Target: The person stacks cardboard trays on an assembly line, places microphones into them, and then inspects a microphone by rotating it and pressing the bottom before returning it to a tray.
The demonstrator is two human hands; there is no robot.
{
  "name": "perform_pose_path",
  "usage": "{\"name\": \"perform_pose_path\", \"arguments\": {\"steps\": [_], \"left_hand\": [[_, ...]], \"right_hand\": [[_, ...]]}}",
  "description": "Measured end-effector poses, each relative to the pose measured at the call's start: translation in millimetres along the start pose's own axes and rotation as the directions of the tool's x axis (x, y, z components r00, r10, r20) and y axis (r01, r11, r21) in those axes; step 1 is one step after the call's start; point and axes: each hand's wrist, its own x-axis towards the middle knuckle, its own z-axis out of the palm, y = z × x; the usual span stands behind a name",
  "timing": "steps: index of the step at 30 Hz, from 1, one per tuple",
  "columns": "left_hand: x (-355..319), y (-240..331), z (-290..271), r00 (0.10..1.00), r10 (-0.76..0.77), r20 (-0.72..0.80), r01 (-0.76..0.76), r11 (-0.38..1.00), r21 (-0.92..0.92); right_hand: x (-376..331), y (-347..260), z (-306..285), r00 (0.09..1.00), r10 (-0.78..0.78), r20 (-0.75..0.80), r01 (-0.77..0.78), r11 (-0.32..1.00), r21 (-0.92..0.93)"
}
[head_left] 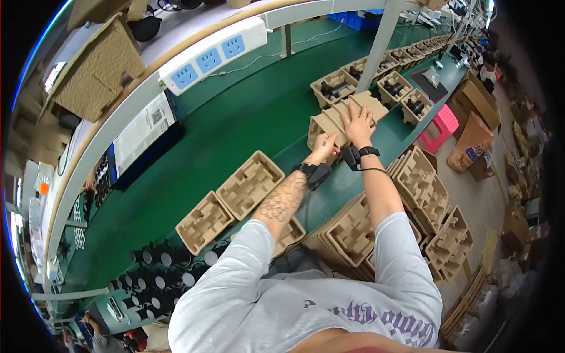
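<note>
Pulp tray (344, 117), lying far along the green belt (235, 123), has the right hand (358, 125) pressed flat and open on it while the left hand (325, 145) grips its near edge; keeping pressure even should hold it square.

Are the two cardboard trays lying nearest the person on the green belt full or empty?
Empty: both pulp trays show only bare moulded pockets.
</note>
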Motion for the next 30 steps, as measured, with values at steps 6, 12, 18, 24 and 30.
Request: {"name": "perform_pose_path", "arguments": {"steps": [6, 12, 18, 24, 30], "left_hand": [[-28.1, 4.9, 26.2, 0.972, 0.234, -0.026, -0.232, 0.971, 0.055], [-124.5, 37.5, 21.6, 0.96, 0.275, 0.044, -0.274, 0.9, 0.339], [-110.6, -28.0, 35.0, 0.926, 0.298, 0.23, -0.376, 0.766, 0.521], [-75.0, -56.1, 60.2, 0.971, 0.062, 0.229, -0.174, 0.843, 0.51], [-33.6, -54.4, 56.7, 0.992, -0.114, 0.06, 0.09, 0.945, 0.314]], "right_hand": [[7.5, 43.9, -12.8, 0.995, 0.098, 0.009, -0.099, 0.987, 0.125], [26.6, 54.2, -25.6, 0.987, 0.15, 0.057, -0.156, 0.983, 0.102], [45.0, 58.1, -36.4, 0.977, 0.105, 0.185, -0.099, 0.994, -0.041], [33.3, 36.7, -44.3, 0.982, 0.077, 0.17, -0.06, 0.993, -0.103], [36.6, 26.1, -50.7, 0.993, 0.089, 0.08, -0.081, 0.991, -0.103]]}}
